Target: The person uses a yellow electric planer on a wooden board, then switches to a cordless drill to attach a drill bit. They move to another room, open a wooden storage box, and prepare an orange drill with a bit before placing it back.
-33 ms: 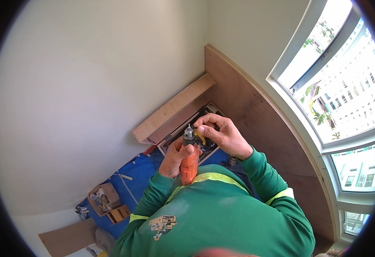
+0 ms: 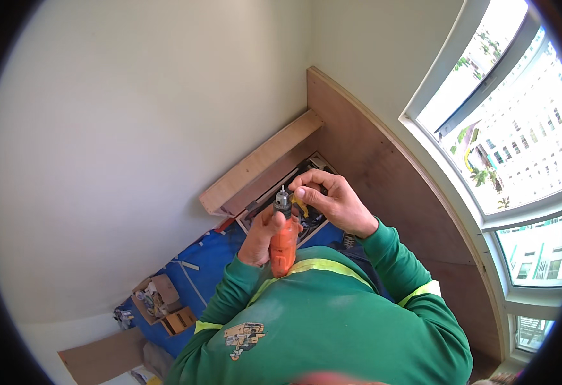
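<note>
An orange power drill [image 2: 283, 247] stands nearly upright against my chest, its metal chuck [image 2: 282, 199] pointing up and a thin bit tip showing at the top. My left hand [image 2: 262, 236] is wrapped round the drill's body just below the chuck, thumb across the front. Beside the chuck, on its right, my right hand [image 2: 335, 202] is closed with thumb and forefinger brought together. What that pinch holds, if anything, is too small to make out. Behind both hands lies an open wooden compartment [image 2: 314, 233] with dark tools and a yellow item in it.
A wooden ledge [image 2: 262, 160] runs along the wall, meeting a tall plywood panel [image 2: 383, 173] under the windows [image 2: 525, 212]. Blue sheeting [image 2: 197, 273] covers the surface below. At lower left sit a cardboard box [image 2: 165, 289] of odds and ends and a smaller wooden box [image 2: 179, 319].
</note>
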A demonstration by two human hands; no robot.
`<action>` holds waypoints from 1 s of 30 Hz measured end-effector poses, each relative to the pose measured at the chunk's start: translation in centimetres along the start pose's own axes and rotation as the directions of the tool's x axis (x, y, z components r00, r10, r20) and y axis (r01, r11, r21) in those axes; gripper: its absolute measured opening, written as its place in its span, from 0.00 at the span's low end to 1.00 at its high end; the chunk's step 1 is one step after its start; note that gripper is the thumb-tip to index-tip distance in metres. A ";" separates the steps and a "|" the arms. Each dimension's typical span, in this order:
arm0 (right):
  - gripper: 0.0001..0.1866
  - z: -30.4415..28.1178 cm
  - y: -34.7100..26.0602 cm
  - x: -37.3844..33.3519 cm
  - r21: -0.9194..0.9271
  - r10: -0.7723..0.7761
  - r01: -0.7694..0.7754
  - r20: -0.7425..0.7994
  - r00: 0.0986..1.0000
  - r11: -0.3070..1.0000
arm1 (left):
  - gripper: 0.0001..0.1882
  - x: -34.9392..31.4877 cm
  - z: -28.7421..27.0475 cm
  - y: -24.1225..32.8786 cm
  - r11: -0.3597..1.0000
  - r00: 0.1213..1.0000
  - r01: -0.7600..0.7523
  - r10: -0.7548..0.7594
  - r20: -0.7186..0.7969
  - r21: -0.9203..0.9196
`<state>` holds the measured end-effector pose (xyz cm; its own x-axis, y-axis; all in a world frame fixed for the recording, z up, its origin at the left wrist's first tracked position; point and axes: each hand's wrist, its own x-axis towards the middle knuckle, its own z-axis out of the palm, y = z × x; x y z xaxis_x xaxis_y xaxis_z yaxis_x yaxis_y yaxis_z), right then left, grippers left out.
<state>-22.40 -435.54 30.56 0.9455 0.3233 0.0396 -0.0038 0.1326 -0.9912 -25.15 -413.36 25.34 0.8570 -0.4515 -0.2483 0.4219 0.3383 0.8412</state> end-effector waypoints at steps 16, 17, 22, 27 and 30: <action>0.13 1.3 -0.5 3.9 -0.015 0.099 -0.098 0.067 0.993 0.995 | 0.31 0.4 -0.6 -0.1 1.000 0.998 0.001 -0.001 -0.063 0.006; 0.14 1.4 -0.4 4.0 -0.018 0.067 -0.066 0.064 0.996 0.998 | 0.32 0.4 -0.7 0.0 0.996 0.997 0.009 -0.016 -0.072 -0.094; 0.14 1.9 -0.6 4.3 -0.097 0.027 -0.018 0.095 0.995 0.995 | 0.34 0.2 -0.9 0.4 0.997 0.997 -0.035 0.029 -0.066 -0.076; 0.13 2.2 -1.3 4.9 -0.134 0.071 -0.051 0.150 0.986 0.990 | 0.35 -0.1 -1.3 0.2 0.996 0.994 -0.070 0.065 -0.088 -0.061; 0.13 1.9 -1.1 4.9 -0.156 0.110 -0.084 0.162 0.981 0.984 | 0.35 -0.4 -1.6 0.1 0.995 0.997 -0.054 0.049 -0.061 -0.083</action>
<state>-18.33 -432.33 32.09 0.8738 0.4837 -0.0494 -0.0325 -0.0433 -0.9985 -24.95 -411.88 24.76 0.8931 -0.3833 -0.2355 0.3980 0.4294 0.8106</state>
